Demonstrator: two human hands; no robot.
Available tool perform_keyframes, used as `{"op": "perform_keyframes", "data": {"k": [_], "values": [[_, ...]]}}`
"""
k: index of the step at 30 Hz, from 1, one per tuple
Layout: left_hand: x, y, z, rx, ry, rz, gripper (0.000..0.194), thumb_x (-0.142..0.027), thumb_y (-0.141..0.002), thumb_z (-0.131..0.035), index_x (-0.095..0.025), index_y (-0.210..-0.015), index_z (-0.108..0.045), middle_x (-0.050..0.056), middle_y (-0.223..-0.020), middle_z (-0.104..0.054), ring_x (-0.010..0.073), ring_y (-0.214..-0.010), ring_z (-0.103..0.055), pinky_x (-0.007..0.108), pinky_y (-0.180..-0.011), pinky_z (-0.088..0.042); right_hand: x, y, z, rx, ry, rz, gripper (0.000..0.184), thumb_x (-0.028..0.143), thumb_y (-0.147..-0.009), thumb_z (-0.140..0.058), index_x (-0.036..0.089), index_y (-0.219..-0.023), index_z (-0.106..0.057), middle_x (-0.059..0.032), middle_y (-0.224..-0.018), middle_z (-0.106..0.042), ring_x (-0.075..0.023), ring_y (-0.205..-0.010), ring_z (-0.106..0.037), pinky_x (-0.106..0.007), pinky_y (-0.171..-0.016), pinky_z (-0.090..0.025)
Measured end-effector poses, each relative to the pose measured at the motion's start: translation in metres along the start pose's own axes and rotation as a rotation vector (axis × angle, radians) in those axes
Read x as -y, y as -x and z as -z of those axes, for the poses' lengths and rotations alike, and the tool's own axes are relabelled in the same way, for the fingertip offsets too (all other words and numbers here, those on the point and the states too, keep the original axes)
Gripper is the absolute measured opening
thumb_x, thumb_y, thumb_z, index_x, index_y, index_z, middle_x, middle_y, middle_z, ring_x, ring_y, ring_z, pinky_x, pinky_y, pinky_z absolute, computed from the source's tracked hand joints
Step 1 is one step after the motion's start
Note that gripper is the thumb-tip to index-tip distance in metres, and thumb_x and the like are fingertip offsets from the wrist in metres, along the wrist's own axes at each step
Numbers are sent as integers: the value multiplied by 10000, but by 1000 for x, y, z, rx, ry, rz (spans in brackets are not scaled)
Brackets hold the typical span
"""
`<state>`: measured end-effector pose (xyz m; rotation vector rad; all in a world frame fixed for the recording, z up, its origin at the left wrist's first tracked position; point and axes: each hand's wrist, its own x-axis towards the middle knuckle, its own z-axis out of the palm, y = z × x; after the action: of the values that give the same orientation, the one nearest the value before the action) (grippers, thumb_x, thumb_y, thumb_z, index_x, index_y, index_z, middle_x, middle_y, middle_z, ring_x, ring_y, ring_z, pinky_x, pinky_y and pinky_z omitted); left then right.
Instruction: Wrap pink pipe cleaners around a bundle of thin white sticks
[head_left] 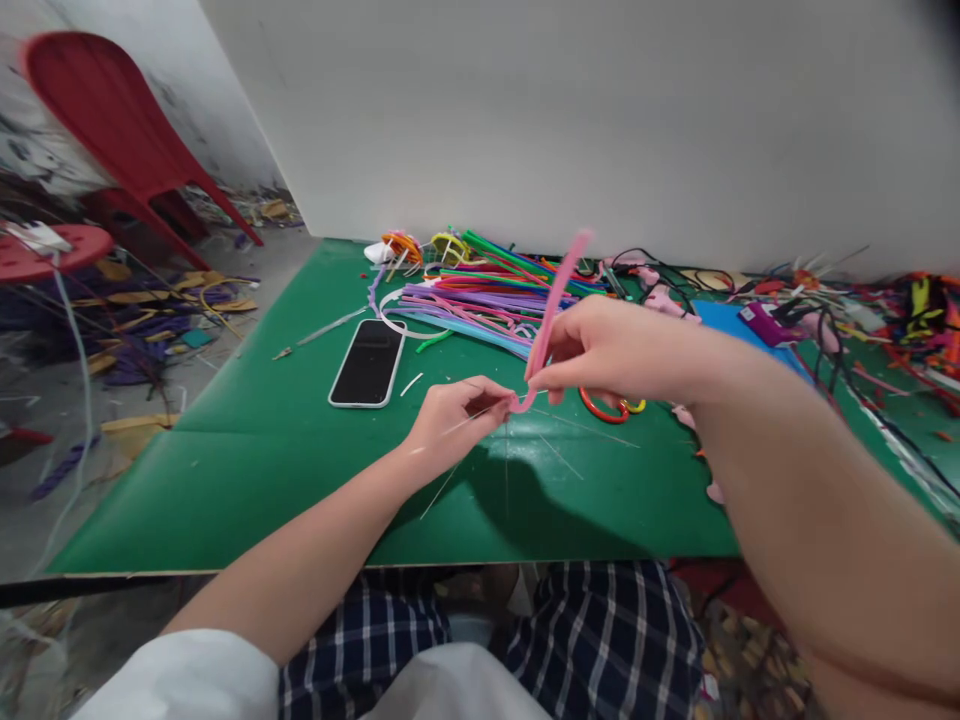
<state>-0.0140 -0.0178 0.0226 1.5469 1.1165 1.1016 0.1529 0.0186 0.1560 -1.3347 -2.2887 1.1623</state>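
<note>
A pink pipe cleaner [556, 295] rises from between the fingers of my right hand [611, 350], its free end pointing up and away. Its lower part curves down to my left hand [459, 412], where thumb and forefinger pinch it at a small pink bit. Several thin, clear or wire-like strands [562, 458] fan out from that pinch point over the green table [300, 500]. Exactly how the strands join the pipe cleaner is hidden by my fingertips. Scissors with red and yellow handles [606, 415] lie partly behind my right hand.
A phone [367, 365] lies left of my hands. Behind it are a white hoop [394, 322] and a pile of coloured pipe cleaners [480, 300]. Cables and a purple box [769, 322] sit at the right. A white panel [585, 120] stands behind; a red chair [112, 110] is left.
</note>
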Motion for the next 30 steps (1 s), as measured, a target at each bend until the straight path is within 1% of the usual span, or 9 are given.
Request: {"op": "perform_keyframes", "data": {"k": [2,6,8,10,14,19,22,24,30], "values": [[0,0,-1,17,79,44,162,-301,-708,-623,-170,-799,-649,32,-724,-678,171,-677,-649,279,-655,-530,1,-12,12,31,5,-10,108,101,-540,-720,165,-511,-638,42,-431,-533,-44,-349,-450,-139,-292,-259],[-2,1,-1,91,206,99,146,-289,-702,-642,-162,-773,-635,29,-701,-672,163,-667,-651,291,-671,-540,-9,-30,26,257,28,-3,85,235,-589,-709,182,-563,-648,51,-469,-558,-38,-349,-444,-142,-304,-260],[-5,3,0,132,259,113,144,-286,-703,-650,-153,-753,-630,37,-692,-675,159,-655,-652,282,-647,-544,-17,-35,29,284,1,-2,113,287,-608,-696,186,-594,-649,48,-498,-575,-36,-359,-445,-144,-310,-257],[-8,4,3,172,296,109,144,-283,-707,-653,-146,-745,-629,48,-698,-682,158,-648,-654,276,-622,-547,-26,-38,27,267,-95,-29,139,308,-613,-694,178,-623,-645,35,-527,-590,-33,-361,-434,-147,-309,-247],[-13,6,7,204,380,75,125,-267,-705,-663,-149,-724,-623,47,-685,-685,162,-621,-657,269,-571,-548,-44,-39,5,193,-488,-103,169,292,-635,-682,153,-695,-608,29,-540,-581,-24,-347,-402,-148,-290,-215],[-19,9,8,195,463,73,82,-224,-703,-667,-155,-721,-626,32,-662,-688,153,-576,-654,255,-542,-547,-67,-36,-43,79,-911,-92,183,277,-653,-669,157,-733,-557,69,-536,-555,-13,-332,-387,-123,-258,-181],[-20,10,8,183,476,60,77,-215,-701,-669,-152,-712,-626,34,-659,-689,152,-567,-653,256,-541,-548,-79,-34,-69,31,-1051,-110,185,274,-652,-673,149,-717,-553,74,-518,-538,-10,-337,-382,-115,-266,-202],[-20,10,8,166,469,55,84,-222,-702,-668,-150,-705,-625,35,-657,-688,154,-564,-652,260,-540,-549,-86,-32,-80,16,-1122,-123,175,273,-659,-669,148,-713,-558,74,-512,-528,-7,-342,-373,-110,-269,-200],[-17,6,6,66,499,55,110,-211,-678,-686,-147,-672,-597,17,-628,-674,147,-554,-646,248,-519,-544,-100,-28,-88,-100,-1249,-149,174,251,-655,-678,160,-725,-546,80,-536,-523,-1,-355,-368,-101,-283,-196]]}}
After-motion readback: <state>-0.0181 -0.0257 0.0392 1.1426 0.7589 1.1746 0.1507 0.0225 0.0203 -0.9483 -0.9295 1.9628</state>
